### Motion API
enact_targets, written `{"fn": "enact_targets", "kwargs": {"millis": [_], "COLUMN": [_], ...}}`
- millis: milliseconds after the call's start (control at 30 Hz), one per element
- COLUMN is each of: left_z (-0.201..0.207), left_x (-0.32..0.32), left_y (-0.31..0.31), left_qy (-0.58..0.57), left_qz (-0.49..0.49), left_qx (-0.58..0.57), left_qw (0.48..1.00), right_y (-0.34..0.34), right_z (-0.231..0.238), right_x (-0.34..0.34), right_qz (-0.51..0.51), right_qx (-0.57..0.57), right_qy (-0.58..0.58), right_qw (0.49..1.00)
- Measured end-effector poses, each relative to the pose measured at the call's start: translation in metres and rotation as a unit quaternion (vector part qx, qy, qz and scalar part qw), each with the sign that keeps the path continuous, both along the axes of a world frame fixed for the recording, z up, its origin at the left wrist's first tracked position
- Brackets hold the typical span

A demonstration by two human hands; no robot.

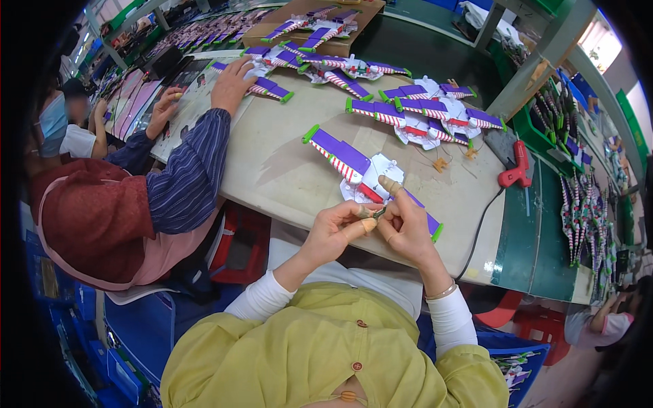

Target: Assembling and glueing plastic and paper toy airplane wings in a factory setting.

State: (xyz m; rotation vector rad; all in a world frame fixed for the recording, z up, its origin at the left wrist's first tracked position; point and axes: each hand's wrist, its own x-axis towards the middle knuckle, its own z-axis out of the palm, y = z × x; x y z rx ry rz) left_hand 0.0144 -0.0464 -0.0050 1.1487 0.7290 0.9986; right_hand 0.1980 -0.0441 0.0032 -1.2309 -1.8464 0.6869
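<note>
Both my hands meet over the table's near edge, finger covers on several fingertips. My left hand (333, 230) and my right hand (408, 228) pinch a small dark green part (379, 213) between thumbs and fingers; its exact kind is too small to tell. Just beyond them lies a toy wing assembly (347, 158), with purple panels, red-and-white striped edges, green tips and a white-and-red middle. My hands partly cover its right wing.
More wing assemblies (425, 109) lie piled at the far right and far middle. A red glue gun (518, 166) rests at the right, its black cord hanging over the edge. At the left, a co-worker in a striped sleeve (194, 166) reaches toward the wings. Green bins (537, 136) stand at right.
</note>
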Motion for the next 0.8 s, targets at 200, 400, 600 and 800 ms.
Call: {"fn": "enact_targets", "kwargs": {"millis": [200,400,600,800], "left_z": [-0.005,-0.014,-0.032,-0.025], "left_x": [-0.003,-0.003,0.012,0.009], "left_y": [0.007,0.006,-0.006,0.002], "left_qy": [0.027,0.089,0.183,0.311], "left_qz": [-0.033,-0.009,0.204,0.298], "left_qx": [0.001,0.078,0.286,0.482], "left_qw": [0.999,0.993,0.918,0.763], "right_y": [-0.011,0.001,0.002,0.009], "right_z": [0.005,0.015,0.012,0.015], "right_x": [-0.004,0.014,0.011,0.016], "right_qz": [-0.033,0.053,0.053,0.057], "right_qx": [0.009,-0.063,-0.115,-0.267], "right_qy": [0.021,0.09,0.076,0.196], "right_qw": [0.999,0.993,0.989,0.942]}}
